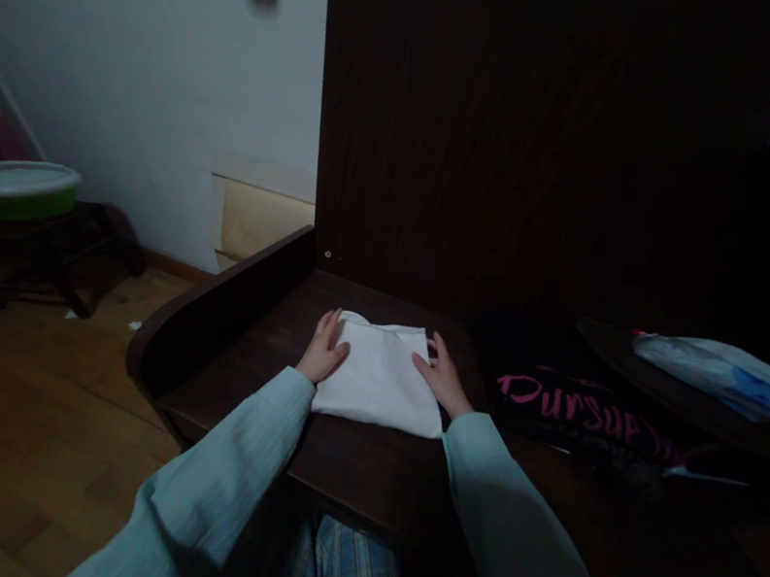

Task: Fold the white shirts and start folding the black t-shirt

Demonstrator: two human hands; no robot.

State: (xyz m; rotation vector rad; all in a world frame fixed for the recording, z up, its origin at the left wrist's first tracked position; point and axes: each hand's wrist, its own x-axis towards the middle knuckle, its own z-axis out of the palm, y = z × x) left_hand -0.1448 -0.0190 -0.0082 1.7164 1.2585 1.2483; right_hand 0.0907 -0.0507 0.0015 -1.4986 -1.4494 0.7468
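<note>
A folded piece of white cloth (381, 377) lies flat on the dark wooden surface in front of me. My left hand (324, 352) rests along its left edge, thumb on top and fingers stretched forward. Along the right edge is my right hand (442, 377), its thumb touching the cloth and its other fingers spread apart just beyond the side. Neither hand is closed around the cloth. Its far edge shows a fold or opening, and its near edge is a little wider than the far one.
To the right lie a black fabric item with pink lettering (579, 407) and a clear-and-blue plastic package (718, 372) on a dark rounded object. A raised wooden side rail (224, 301) borders the left. Farther left, a green-and-white basin (10, 186) sits on a low stool.
</note>
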